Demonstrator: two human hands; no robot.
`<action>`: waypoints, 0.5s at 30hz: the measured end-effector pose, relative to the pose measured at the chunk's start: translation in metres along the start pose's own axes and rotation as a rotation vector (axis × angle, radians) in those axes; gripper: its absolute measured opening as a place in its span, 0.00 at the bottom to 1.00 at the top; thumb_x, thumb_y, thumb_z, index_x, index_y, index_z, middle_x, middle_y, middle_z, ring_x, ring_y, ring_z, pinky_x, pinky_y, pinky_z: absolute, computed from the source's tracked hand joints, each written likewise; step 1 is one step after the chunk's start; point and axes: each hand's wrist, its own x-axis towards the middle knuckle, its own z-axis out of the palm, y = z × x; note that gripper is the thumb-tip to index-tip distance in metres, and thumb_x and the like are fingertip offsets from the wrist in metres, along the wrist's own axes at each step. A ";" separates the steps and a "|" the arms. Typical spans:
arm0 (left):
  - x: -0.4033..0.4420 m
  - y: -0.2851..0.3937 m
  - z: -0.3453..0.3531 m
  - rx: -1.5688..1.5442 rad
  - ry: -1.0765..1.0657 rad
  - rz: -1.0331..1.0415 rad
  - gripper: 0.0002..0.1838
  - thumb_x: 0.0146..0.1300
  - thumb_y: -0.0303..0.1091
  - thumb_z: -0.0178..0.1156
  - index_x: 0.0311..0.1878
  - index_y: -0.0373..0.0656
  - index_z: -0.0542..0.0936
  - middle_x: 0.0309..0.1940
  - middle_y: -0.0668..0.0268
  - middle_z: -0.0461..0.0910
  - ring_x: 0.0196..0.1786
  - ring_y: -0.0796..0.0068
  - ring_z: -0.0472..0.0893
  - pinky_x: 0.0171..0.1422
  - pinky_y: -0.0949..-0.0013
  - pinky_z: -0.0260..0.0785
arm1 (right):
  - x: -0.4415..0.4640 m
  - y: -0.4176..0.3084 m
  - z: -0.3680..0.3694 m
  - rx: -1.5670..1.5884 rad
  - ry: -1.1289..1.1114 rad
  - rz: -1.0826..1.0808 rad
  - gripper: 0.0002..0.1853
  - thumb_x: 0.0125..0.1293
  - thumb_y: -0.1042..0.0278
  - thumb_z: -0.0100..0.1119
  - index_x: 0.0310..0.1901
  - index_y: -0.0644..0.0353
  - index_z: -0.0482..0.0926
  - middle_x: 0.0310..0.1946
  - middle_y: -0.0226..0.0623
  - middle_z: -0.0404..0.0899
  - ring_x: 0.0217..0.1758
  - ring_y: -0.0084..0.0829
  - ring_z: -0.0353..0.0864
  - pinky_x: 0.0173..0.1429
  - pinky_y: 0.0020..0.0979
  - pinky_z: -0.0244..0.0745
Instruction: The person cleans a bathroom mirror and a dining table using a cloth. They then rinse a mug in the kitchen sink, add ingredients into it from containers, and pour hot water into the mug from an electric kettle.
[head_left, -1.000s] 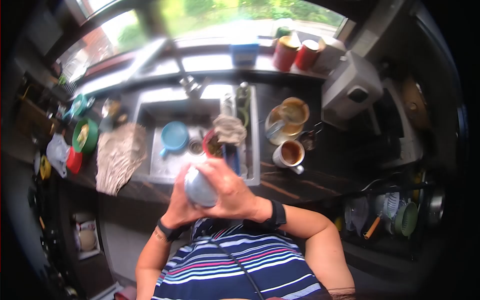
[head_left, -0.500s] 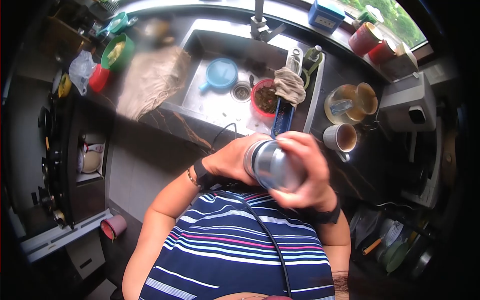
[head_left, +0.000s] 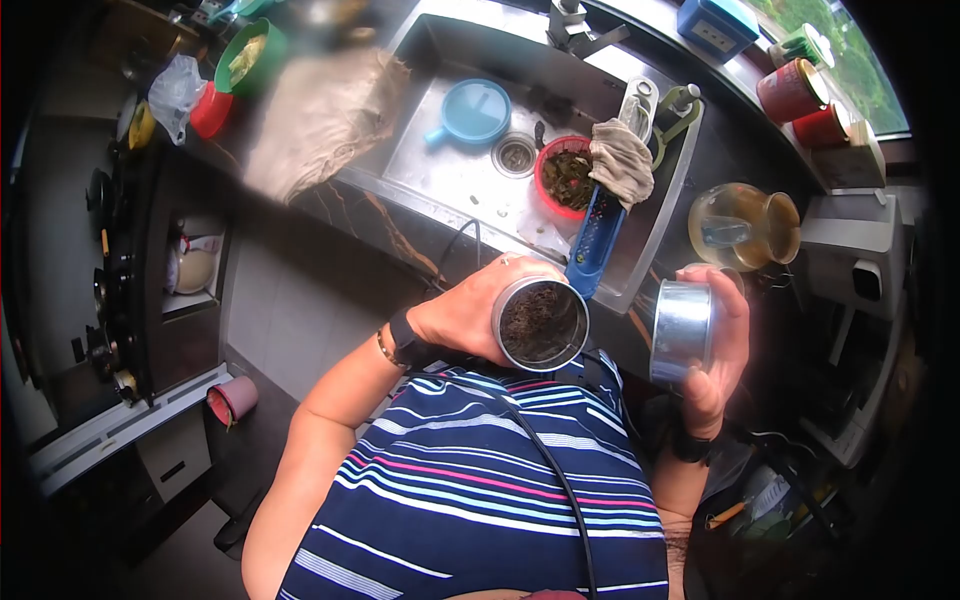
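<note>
My left hand point(head_left: 474, 308) is wrapped round a round metal canister point(head_left: 541, 323), whose open top shows dark, loose contents. To its right, my right hand point(head_left: 728, 335) grips a shiny metal lid point(head_left: 682, 332), held sideways and apart from the canister. Beyond my hands, a red strainer point(head_left: 567, 178) with wet leaf-like scraps sits in the sink point(head_left: 440, 180), beside a blue rack point(head_left: 597, 240) with a beige cloth point(head_left: 621, 163) over its end. A light blue lidded pan point(head_left: 475, 111) lies near the drain.
A glass jug point(head_left: 740, 228) stands right of the sink, near a white appliance point(head_left: 850, 240). A large beige cloth point(head_left: 325, 120) lies left of the sink, with a green bowl point(head_left: 248, 57) beyond. Red tins point(head_left: 793, 92) and a blue box point(head_left: 718, 27) line the windowsill.
The lid has come off the canister and moved right in my right hand, and the dark contents now show. The view has shifted, with the sink now higher in it.
</note>
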 end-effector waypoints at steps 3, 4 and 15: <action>0.002 -0.003 -0.001 -0.036 0.002 -0.021 0.43 0.36 0.37 0.79 0.59 0.38 0.69 0.57 0.57 0.72 0.61 0.62 0.70 0.66 0.63 0.63 | 0.000 0.008 -0.007 -0.045 0.005 0.078 0.45 0.42 0.47 0.71 0.59 0.68 0.67 0.52 0.45 0.69 0.57 0.38 0.69 0.64 0.38 0.62; 0.004 -0.003 -0.002 -0.039 0.011 -0.020 0.43 0.36 0.37 0.79 0.59 0.38 0.69 0.57 0.57 0.72 0.62 0.61 0.70 0.66 0.63 0.63 | 0.000 0.014 -0.010 -0.297 -0.061 0.095 0.42 0.41 0.53 0.71 0.58 0.67 0.68 0.51 0.45 0.69 0.56 0.40 0.69 0.63 0.37 0.62; 0.041 0.017 0.003 0.021 0.216 0.383 0.36 0.43 0.35 0.74 0.57 0.37 0.70 0.57 0.53 0.72 0.59 0.56 0.73 0.64 0.56 0.61 | -0.062 0.126 -0.029 -0.941 -0.135 0.238 0.42 0.41 0.63 0.74 0.61 0.64 0.66 0.57 0.49 0.68 0.64 0.50 0.62 0.68 0.43 0.58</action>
